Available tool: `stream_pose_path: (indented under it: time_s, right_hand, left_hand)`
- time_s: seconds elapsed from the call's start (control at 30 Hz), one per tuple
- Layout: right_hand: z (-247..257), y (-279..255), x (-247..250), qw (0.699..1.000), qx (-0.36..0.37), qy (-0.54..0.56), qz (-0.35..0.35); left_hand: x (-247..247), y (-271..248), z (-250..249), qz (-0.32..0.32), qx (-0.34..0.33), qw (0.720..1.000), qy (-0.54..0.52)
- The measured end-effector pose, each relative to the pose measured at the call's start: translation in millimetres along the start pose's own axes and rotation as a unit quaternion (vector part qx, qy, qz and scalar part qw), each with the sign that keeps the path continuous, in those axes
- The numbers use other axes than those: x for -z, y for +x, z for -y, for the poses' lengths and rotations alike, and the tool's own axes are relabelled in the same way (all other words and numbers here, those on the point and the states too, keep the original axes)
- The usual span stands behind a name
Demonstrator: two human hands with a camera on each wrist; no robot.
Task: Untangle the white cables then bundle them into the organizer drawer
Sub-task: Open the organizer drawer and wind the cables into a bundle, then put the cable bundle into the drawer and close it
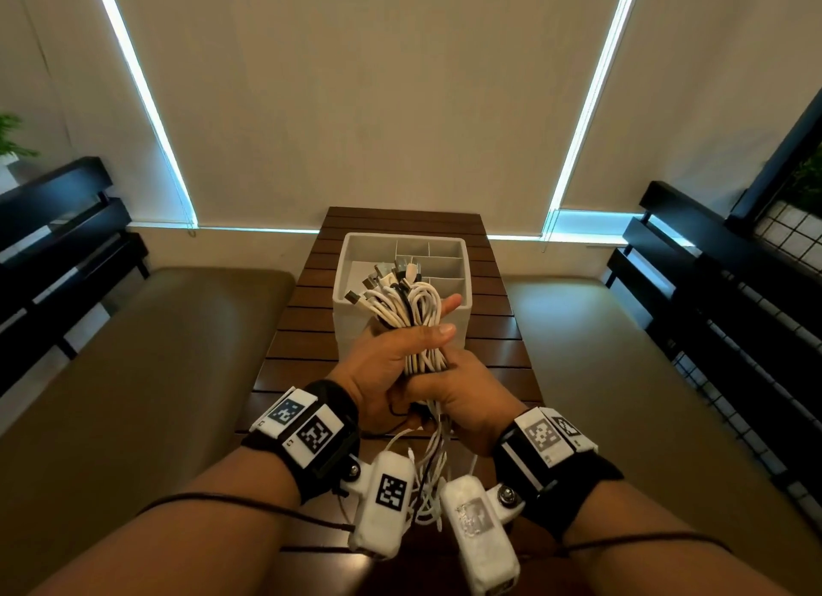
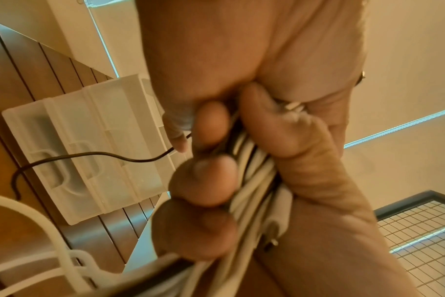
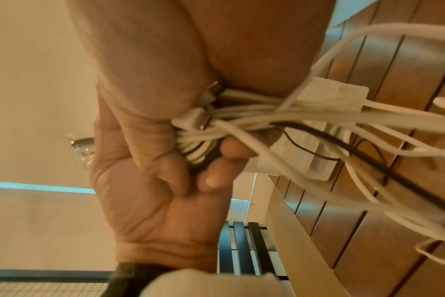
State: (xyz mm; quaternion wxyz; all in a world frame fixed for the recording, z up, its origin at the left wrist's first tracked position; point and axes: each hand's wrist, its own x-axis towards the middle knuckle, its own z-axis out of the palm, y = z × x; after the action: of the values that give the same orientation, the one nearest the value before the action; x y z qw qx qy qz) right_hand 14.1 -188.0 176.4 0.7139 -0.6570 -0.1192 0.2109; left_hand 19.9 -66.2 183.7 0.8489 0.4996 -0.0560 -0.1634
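Observation:
A bundle of white cables (image 1: 416, 310) with a thin black one among them is held up over the table, in front of the white organizer drawer (image 1: 356, 248). My left hand (image 1: 427, 335) grips the middle of the bundle, thumb across the front. Just below it my right hand (image 1: 462, 382) grips the bundle's lower part. The plug ends stick up over the drawer's near rim. Loose ends (image 1: 427, 471) hang down between my wrists. In the left wrist view my fingers (image 2: 206, 180) curl round the cables (image 2: 252, 180). In the right wrist view my right hand (image 3: 191, 170) wraps the cables (image 3: 241, 116).
The drawer, with several divided compartments, stands on a narrow slatted wooden table (image 1: 498, 328). Padded benches (image 1: 155, 373) with black backrests flank the table on both sides. Closed blinds fill the wall behind. A wire mesh panel (image 1: 787, 239) is at the far right.

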Motion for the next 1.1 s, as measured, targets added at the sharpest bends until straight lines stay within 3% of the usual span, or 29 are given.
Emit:
stream_pose_path:
  time_s: [0.2, 0.37, 0.5, 0.63, 0.73, 0.9, 1.1]
  right_hand:
    - [-3, 3, -2, 0.997, -0.019, -0.052, -0.052]
    - [-8, 15, 7, 0.975, 0.032, -0.172, -0.138]
    - [-9, 27, 11, 0.873, 0.032, -0.454, -0.175]
    - [-5, 29, 0, 0.819, 0.022, -0.52, -0.24]
    - [2, 27, -2, 0.838, 0.072, -0.489, -0.233]
    - [4, 18, 5, 0.914, 0.08, -0.383, -0.11]
    - [8, 16, 19, 0.946, 0.06, -0.292, -0.13]
  left_hand:
    - [-2, 4, 1, -0.013, 0.05, 0.998, -0.022]
    - [-10, 5, 5, -0.128, 0.03, 0.991, 0.019]
    - [-30, 6, 11, -0.211, 0.025, 0.976, 0.048]
    - [-34, 18, 6, -0.29, 0.037, 0.955, -0.041]
    - [-29, 25, 3, -0.314, 0.04, 0.946, -0.073]
    - [-16, 29, 2, -0.272, 0.042, 0.956, -0.103]
    - [-14, 34, 0, -0.256, 0.037, 0.955, -0.146]
